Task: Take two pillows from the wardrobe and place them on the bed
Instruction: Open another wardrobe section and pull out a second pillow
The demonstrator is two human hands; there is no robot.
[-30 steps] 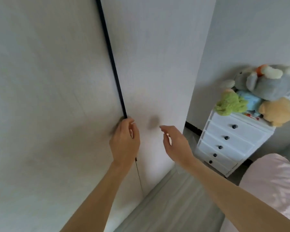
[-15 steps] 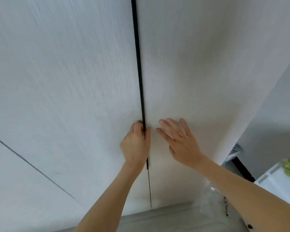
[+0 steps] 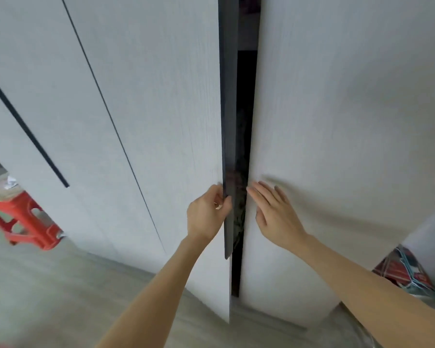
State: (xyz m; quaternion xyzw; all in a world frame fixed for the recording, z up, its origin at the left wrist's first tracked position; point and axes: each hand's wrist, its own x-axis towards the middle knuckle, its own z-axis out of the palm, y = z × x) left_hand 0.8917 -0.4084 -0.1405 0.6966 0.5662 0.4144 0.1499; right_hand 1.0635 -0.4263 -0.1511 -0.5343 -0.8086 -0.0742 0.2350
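A tall white wardrobe fills the view. Its left door (image 3: 161, 116) stands slightly ajar, with the dark edge handle turned toward me. My left hand (image 3: 206, 214) grips that dark edge at about waist height. My right hand (image 3: 274, 212) lies flat with fingers spread on the right door (image 3: 337, 121), fingertips at its inner edge. Between the two doors a narrow dark gap (image 3: 245, 126) shows the inside; no pillows can be seen in it. The bed is out of view.
A red plastic stool (image 3: 23, 222) stands on the grey wood floor (image 3: 60, 292) at the left, with something on top of it. A red and teal plastic-wrapped package (image 3: 407, 272) lies at the wardrobe's right corner. Further wardrobe doors (image 3: 35, 96) continue leftward.
The left door has swung out a little, opening a dark gap. My left hand stays on its edge. The view has shifted left, bringing the stool into sight.
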